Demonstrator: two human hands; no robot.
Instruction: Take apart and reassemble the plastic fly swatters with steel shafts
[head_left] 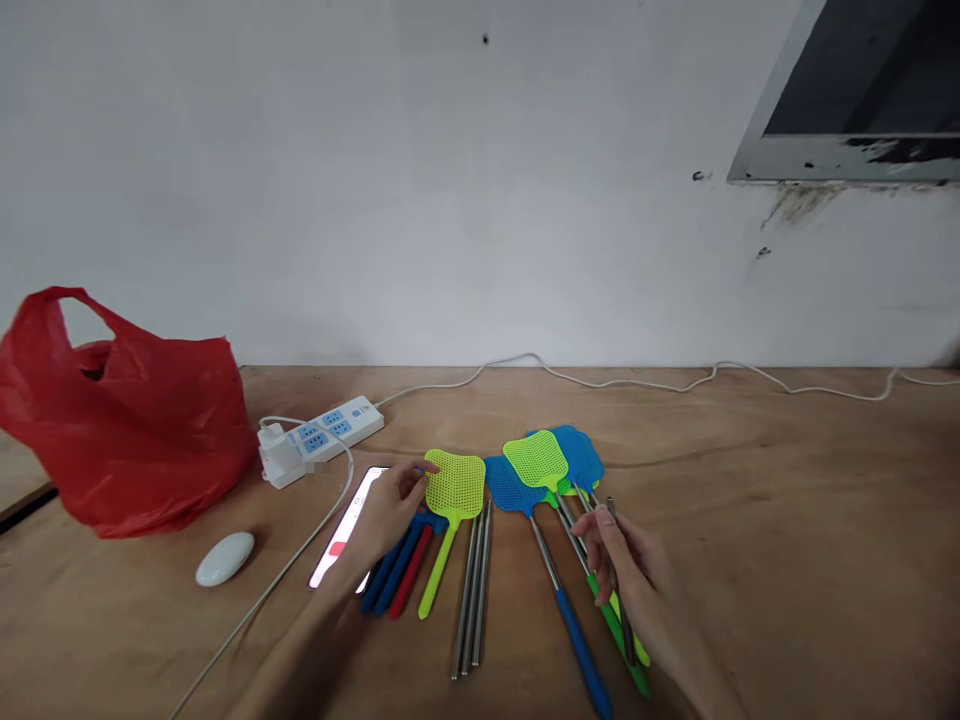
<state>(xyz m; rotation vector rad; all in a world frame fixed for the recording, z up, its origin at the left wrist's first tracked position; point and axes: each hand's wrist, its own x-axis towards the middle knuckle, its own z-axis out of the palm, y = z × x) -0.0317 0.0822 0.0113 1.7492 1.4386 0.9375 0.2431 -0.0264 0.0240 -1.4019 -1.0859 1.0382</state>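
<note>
My left hand (390,508) is closed at the left edge of a short yellow fly swatter (454,484), its fingertips over the mesh. Beneath that hand lie blue handles (391,575) and a red handle (412,574), their far ends partly hidden. My right hand (628,560) pinches a thin metal rod (611,507) that runs down under the palm. Close by, several assembled fly swatters overlap: a blue one (511,487), a yellow-green one (535,462) and more blue heads (581,455). Three bare metal rods (472,595) lie side by side between my hands.
A lit phone (346,530) lies left of my left hand. Further left are a white mouse-shaped object (225,558) and a red plastic bag (135,430). A power strip (360,418) sits toward the wall, with white cables (300,555) crossing the wooden table (787,520).
</note>
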